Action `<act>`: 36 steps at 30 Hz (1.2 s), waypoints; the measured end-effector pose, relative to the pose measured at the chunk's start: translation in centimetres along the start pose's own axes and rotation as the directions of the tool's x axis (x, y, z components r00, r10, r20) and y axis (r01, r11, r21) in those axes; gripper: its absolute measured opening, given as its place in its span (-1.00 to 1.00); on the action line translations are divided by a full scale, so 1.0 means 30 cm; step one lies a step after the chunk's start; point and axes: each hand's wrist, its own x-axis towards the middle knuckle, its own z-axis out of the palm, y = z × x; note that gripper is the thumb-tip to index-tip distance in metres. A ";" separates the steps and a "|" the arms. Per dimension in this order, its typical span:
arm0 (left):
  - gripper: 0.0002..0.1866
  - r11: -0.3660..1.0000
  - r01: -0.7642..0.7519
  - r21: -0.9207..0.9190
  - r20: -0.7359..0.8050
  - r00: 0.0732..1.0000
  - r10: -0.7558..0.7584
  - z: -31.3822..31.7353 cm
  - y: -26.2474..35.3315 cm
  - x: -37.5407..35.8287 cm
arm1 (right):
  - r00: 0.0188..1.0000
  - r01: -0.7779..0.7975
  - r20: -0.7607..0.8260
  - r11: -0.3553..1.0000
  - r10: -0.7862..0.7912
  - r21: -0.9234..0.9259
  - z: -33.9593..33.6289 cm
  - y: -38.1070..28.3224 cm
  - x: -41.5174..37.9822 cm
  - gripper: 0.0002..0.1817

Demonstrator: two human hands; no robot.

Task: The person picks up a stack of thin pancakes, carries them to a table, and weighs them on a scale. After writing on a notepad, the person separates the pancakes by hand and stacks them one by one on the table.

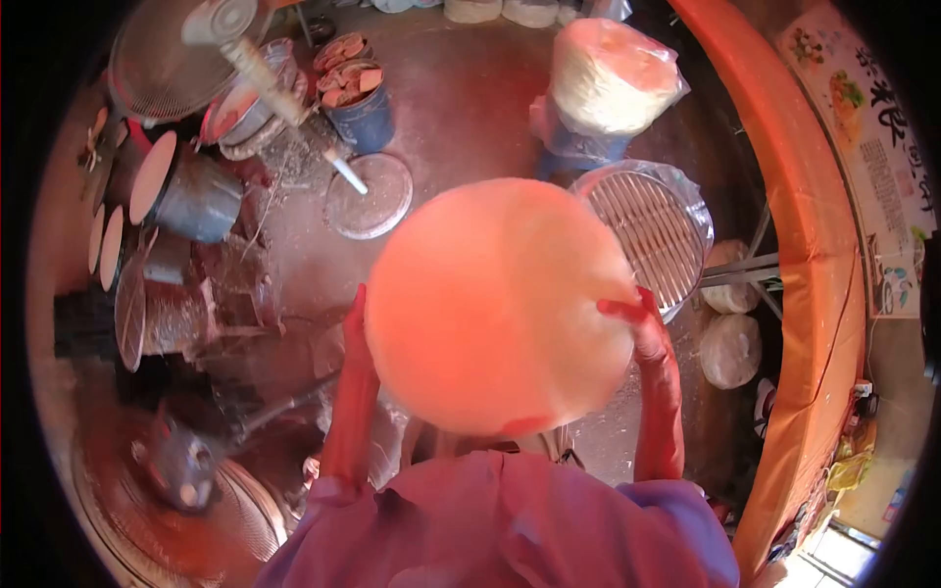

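A large, thin, round pancake (pixel 470 304) spans the space in front of my chest, with a smooth pale surface under orange light. My right hand (pixel 649 333) grips its right edge, with a finger or thumb lying over the top face. At the opposite edge, my left hand (pixel 359 328) supports it from the side; most of those fingers are hidden behind the rim. Just beyond the right edge sits a round slatted rack (pixel 652 235) with clear plastic around it.
A plastic-wrapped pale stack (pixel 613 78) stands on a blue base behind the rack. At left are dark buckets (pixel 201 196), a blue bucket of reddish pieces (pixel 361 113), a round lid (pixel 371 196) and a long-handled tool (pixel 265 78). An orange-covered edge (pixel 809 265) runs along the right.
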 end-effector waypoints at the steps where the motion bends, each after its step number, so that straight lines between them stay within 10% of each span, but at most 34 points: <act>1: -0.42 1.000 0.015 0.005 0.059 0.998 -0.015 0.068 0.050 0.104 | 1.000 -0.009 -0.008 0.999 0.009 0.031 -0.016 -0.050 0.068 -0.45; 8: -0.42 0.993 0.079 0.089 -0.024 0.997 -0.077 0.251 0.308 0.832 | 0.999 0.035 -0.007 0.997 -0.034 0.075 -0.061 -0.447 0.683 -0.50; 19: -0.52 0.880 -0.232 0.415 -0.043 0.961 0.274 0.347 0.709 1.867 | 0.986 -0.003 0.168 1.000 0.004 -0.005 -0.127 -0.992 1.915 -0.49; 36: -0.51 0.976 0.155 0.154 0.166 0.970 -0.181 0.924 1.104 3.790 | 0.952 0.103 -0.303 0.981 -0.049 0.164 -0.489 -1.734 3.170 -0.59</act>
